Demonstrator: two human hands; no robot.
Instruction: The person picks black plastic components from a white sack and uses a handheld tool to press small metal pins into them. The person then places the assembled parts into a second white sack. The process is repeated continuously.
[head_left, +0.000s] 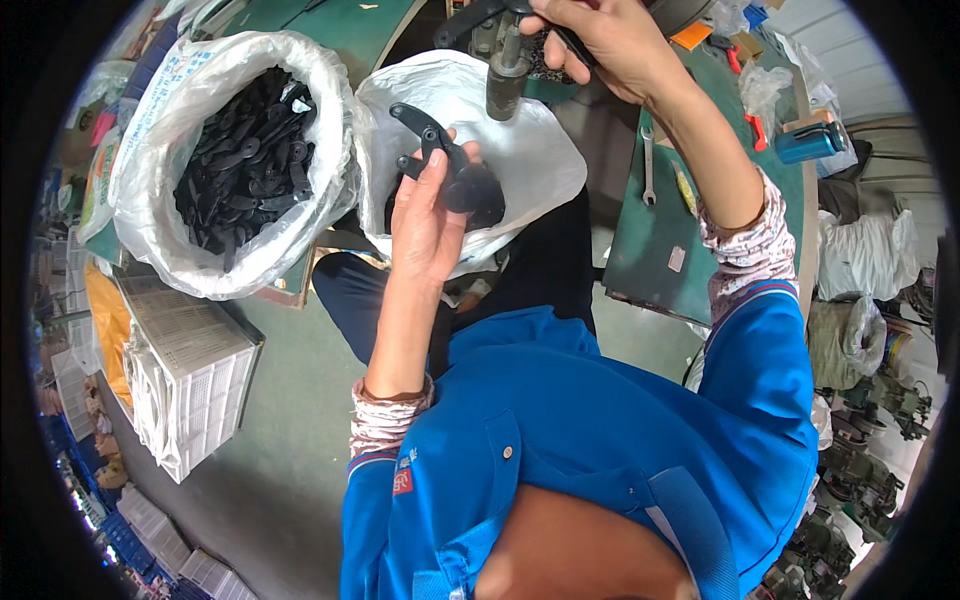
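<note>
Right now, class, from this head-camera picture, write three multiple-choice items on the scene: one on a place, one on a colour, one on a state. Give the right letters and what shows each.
1. Where is the big bag full of black parts?
A. To the person's left
B. On the green bench
C. Behind the person

2. What colour is the jacket?
A. Red
B. Blue
C. Grey

3. What is the left hand doing?
A. Resting flat and empty
B. Holding a wrench
C. Holding a black flat part

Key:
1 A, the bag stands at the left of the view, beside white crates.
2 B, sleeves and chest are bright blue.
3 C, the fingers grip the black part over a white bag, while the right hand works at a metal fixture above.
</note>
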